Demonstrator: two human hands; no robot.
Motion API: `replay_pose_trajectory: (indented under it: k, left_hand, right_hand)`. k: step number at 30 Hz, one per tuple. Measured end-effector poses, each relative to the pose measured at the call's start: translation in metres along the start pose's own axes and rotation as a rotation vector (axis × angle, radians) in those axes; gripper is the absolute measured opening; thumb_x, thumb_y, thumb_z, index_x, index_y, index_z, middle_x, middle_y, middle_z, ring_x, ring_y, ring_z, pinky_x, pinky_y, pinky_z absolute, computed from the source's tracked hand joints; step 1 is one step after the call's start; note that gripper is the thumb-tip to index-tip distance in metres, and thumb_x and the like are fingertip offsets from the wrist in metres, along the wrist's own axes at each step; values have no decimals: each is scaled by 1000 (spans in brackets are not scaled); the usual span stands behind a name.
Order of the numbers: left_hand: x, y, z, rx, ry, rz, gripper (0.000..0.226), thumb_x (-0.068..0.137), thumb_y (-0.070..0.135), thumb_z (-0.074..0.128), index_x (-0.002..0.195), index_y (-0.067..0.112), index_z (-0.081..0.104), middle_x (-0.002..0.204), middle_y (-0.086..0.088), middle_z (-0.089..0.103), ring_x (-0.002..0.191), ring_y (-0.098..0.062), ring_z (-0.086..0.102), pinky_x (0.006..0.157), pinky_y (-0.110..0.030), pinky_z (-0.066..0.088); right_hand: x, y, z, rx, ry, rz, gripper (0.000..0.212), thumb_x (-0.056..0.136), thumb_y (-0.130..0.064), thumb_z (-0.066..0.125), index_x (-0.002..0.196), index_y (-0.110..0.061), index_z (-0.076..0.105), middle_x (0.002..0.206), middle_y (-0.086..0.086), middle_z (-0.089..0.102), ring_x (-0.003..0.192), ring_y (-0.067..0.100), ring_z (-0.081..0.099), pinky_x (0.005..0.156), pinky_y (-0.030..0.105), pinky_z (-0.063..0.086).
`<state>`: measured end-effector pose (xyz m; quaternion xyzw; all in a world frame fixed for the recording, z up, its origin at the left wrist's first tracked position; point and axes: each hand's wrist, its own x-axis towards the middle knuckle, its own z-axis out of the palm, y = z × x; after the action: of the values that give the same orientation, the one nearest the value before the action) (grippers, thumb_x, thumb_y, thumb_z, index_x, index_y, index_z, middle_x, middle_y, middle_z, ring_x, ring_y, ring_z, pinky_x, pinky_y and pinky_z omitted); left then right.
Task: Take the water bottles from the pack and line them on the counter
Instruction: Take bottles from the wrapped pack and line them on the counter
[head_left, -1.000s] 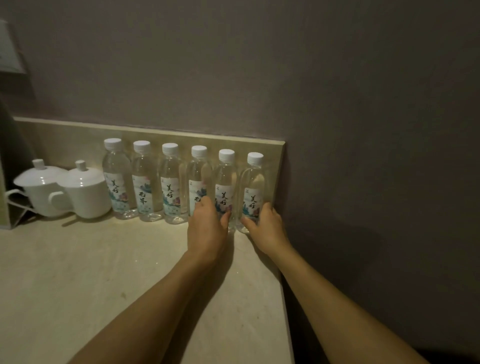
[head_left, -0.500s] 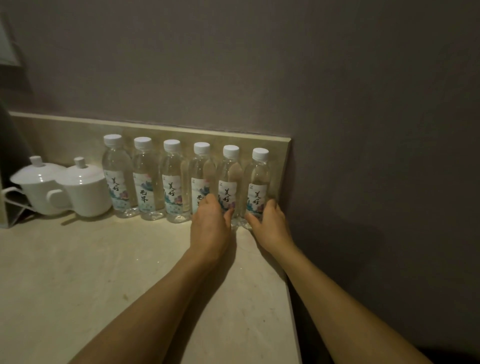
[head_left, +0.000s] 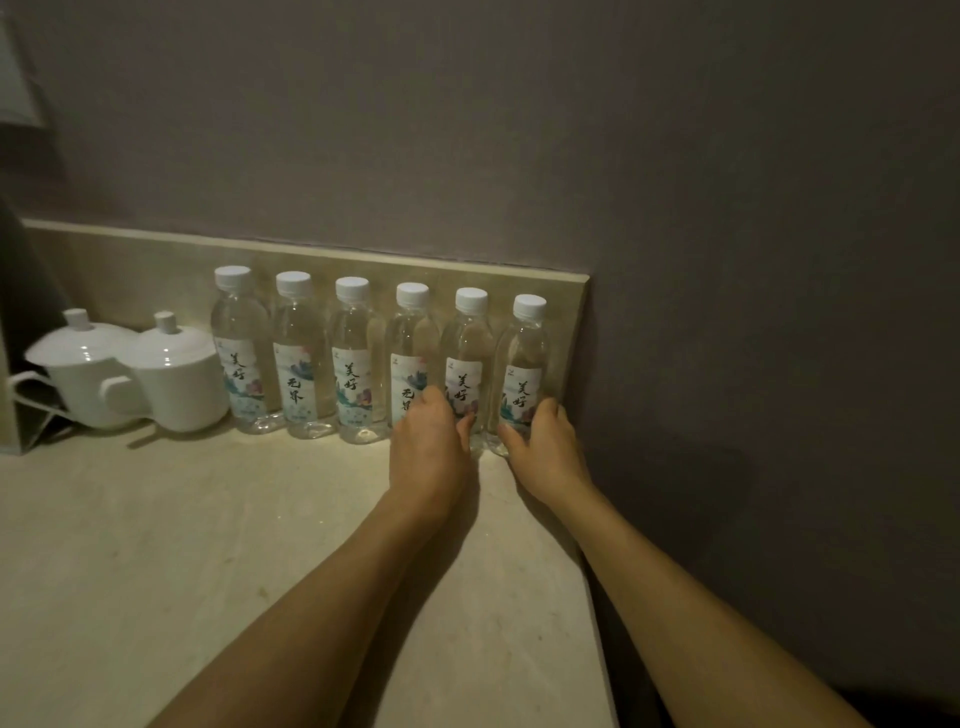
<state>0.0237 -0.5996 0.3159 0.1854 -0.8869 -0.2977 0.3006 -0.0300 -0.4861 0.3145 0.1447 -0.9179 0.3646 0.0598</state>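
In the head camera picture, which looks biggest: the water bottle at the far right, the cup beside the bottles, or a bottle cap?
1. Rightmost bottle and lidded cup: too alike to rank; the bottle is taller, the cup wider.
2. Bottle cap: smallest.

Both bare forearms reach forward, converging. Left hand (head_left: 428, 447) back up, fingers curled round the base of a clear plastic white-capped water bottle (head_left: 466, 364). Right hand (head_left: 545, 447) grips the neighbouring end bottle (head_left: 522, 369) low, thumb in front.

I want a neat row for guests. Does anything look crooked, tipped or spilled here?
Nothing stands out. All six water bottles stand upright, capped, in an even row along the backsplash. The left hand and right hand grip the two rightmost.
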Motion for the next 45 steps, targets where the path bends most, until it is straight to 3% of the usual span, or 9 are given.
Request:
replay_pose_trajectory:
  k: [14, 22, 25, 28, 33, 37, 41, 45]
  left_hand:
    - [-3, 0, -11, 39, -96, -11, 28, 93, 28, 62, 112, 8, 69, 107, -11, 71, 96, -27, 68, 85, -42, 58]
    - [-18, 7, -25, 58, -133, -9, 35, 92, 39, 59, 87, 7, 71, 81, -10, 71, 78, -28, 66, 73, -42, 58]
    - [-26, 20, -27, -94, -198, -44, 36, 91, 43, 58, 80, 12, 73, 73, -4, 73, 72, -22, 69, 73, -41, 60]
    - [-36, 37, -25, -280, -285, -70, 37, 91, 47, 57, 81, 15, 74, 76, -4, 74, 75, -22, 72, 78, -43, 60]
    - [-58, 67, -18, -428, -358, -24, 33, 91, 45, 58, 85, 17, 73, 77, -5, 74, 77, -23, 72, 80, -47, 59]
    - [-79, 98, -12, -473, -374, 7, 31, 91, 42, 60, 81, 17, 73, 77, -7, 74, 78, -26, 72, 81, -48, 59]
    - [-99, 139, 2, -448, -378, 60, 32, 92, 41, 55, 80, 17, 72, 75, -3, 75, 76, -24, 73, 80, -45, 60]
    - [-132, 187, 35, -424, -383, 96, 31, 95, 33, 47, 75, 24, 69, 72, 3, 74, 69, -17, 73, 77, -44, 61]
  right_hand:
    - [-4, -8, -7, 54, -28, 64, 55, 92, -34, 63, 130, -1, 41, 139, 19, 48, 125, 37, 51, 100, 48, 47]
    - [-21, -3, -15, 134, 29, 98, 58, 91, -34, 63, 136, -5, 39, 138, 16, 45, 125, 33, 49, 100, 47, 47]
    - [-29, 0, -28, 172, 86, 72, 56, 91, -36, 62, 135, -8, 42, 133, 11, 49, 118, 27, 53, 97, 45, 49]
    - [-42, 4, -43, 244, 179, 40, 45, 91, -34, 61, 129, -13, 50, 121, 6, 56, 105, 20, 59, 86, 34, 51]
    - [-71, 24, -73, 355, 273, -35, 9, 92, -28, 62, 100, -25, 58, 90, -7, 64, 82, 6, 63, 67, 21, 50]
    - [-87, 45, -104, 426, 322, -50, 3, 93, -21, 61, 90, -22, 61, 87, 4, 67, 81, 22, 67, 74, 37, 56]
    - [-106, 77, -135, 491, 372, -27, 19, 92, -16, 61, 77, -26, 59, 80, 11, 69, 70, 22, 66, 75, 47, 57]
    - [-128, 130, -177, 504, 424, -21, 24, 92, -13, 60, 72, -26, 59, 68, 2, 66, 65, 19, 65, 73, 51, 58]
